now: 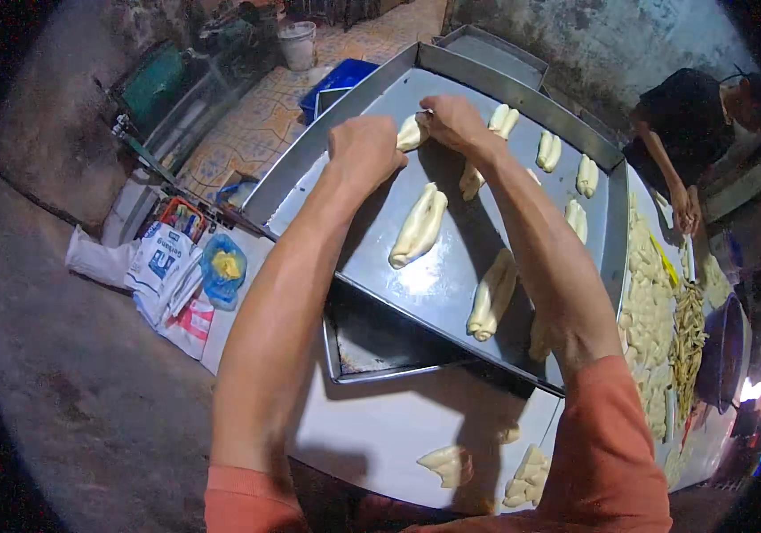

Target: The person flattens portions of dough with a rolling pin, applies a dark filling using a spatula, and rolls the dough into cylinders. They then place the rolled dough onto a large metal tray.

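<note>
Both my hands reach over a large metal baking tray (372,240) and hold a pale twisted piece of dough (412,133) between them, near its far left side. My left hand (364,153) is closed at the dough's left end. At its right end, my right hand (459,127) pinches with curled fingers. Several shaped dough pieces lie apart in the tray, among them a long one (419,226) just below my hands and another (493,298) beside my right forearm. My right arm partly covers some of them.
Another tray (380,338) lies underneath. Flat dough pieces (447,464) sit on the white table near me; many more (645,302) cover its right side, beside thin strips (689,338). A co-worker's hand (685,209) works there. Bags (163,266) lie left.
</note>
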A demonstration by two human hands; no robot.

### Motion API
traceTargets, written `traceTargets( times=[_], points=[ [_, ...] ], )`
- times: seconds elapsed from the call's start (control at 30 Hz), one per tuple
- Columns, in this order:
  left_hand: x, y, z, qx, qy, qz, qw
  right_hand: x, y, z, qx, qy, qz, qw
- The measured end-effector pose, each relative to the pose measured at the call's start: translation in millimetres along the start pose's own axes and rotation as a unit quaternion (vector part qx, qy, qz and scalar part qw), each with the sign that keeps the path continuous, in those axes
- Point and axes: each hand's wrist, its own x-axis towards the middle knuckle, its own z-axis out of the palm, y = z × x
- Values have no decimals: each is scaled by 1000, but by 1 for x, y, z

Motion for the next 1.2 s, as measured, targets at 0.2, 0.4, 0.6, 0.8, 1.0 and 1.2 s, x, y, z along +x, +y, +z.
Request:
traceTargets(
  times=[0.2, 0.4, 0.6, 0.8, 1.0, 1.2],
  points=[
    [-4, 9, 23, 0, 40, 13, 999, -8, 7, 22, 30, 42, -16, 999],
    [-42, -9, -6, 97, 130, 85, 983, -31, 20, -24, -146, 57, -203, 967],
    [-173, 65, -69, -226, 201, 66, 951, -231, -80, -158, 7, 94, -95, 991],
    [-363, 41, -44, -252, 175, -168, 937, -475, -121, -124, 69, -55, -107, 990],
    [-490, 119, -26, -320, 127, -330, 879, -650, -157, -55, 121, -117, -126, 978],
    [-523, 178, 1, -340, 63, -355, 869, -680, -185, -28, 46, -101, -94, 989]
  ],
)
